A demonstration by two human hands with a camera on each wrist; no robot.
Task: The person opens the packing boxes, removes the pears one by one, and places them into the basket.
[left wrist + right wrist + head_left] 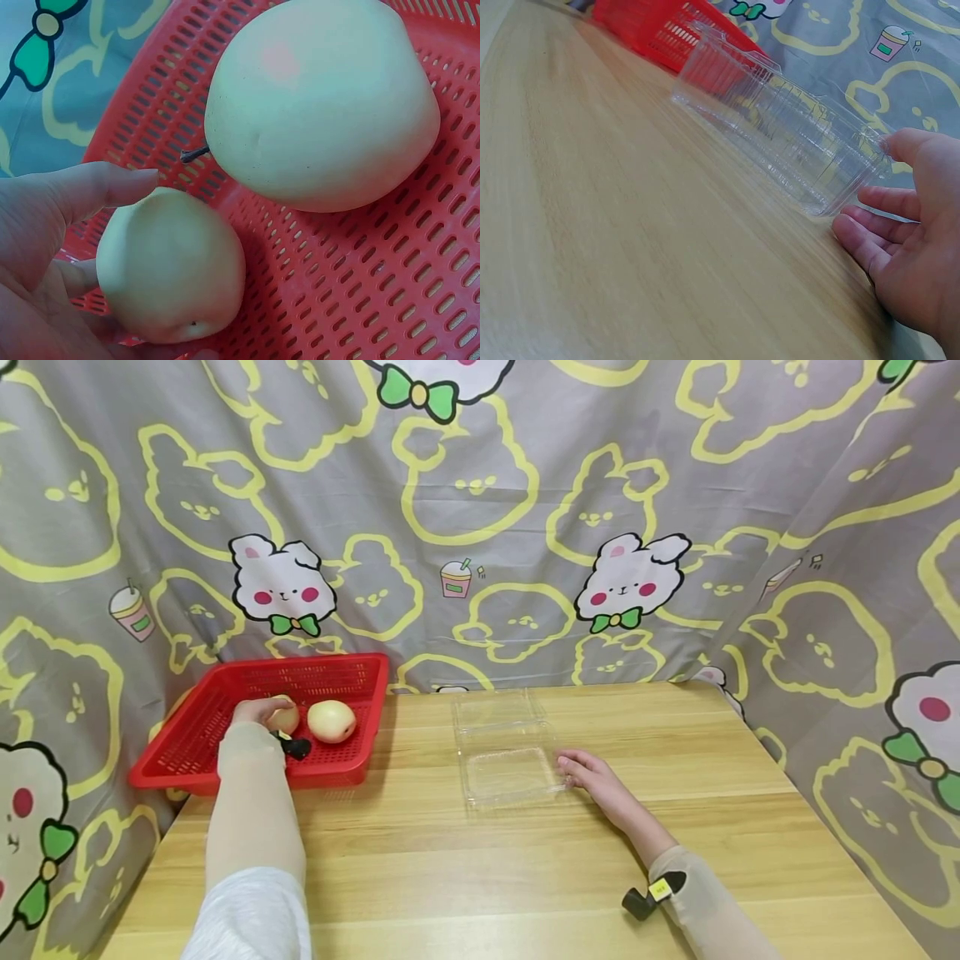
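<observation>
In the head view my left hand (253, 713) is inside the red plastic basket (378, 710) at the left, holding a small pale yellow fruit (172, 262). The left wrist view shows the thumb over its upper end and the fingers around its side and underneath. Beside it lies a larger pale pear (322, 105) with a dark stem. My right hand (592, 781) rests at the right edge of a clear plastic clamshell box (506, 768), which stands with its lid raised. Its thumb touches the box's rim, while the other fingers are loosely bent by the corner.
The basket and the box stand on a wooden table (465, 877), with a gap of bare wood between them. A patterned grey curtain (525, 510) hangs close behind the table and along both sides.
</observation>
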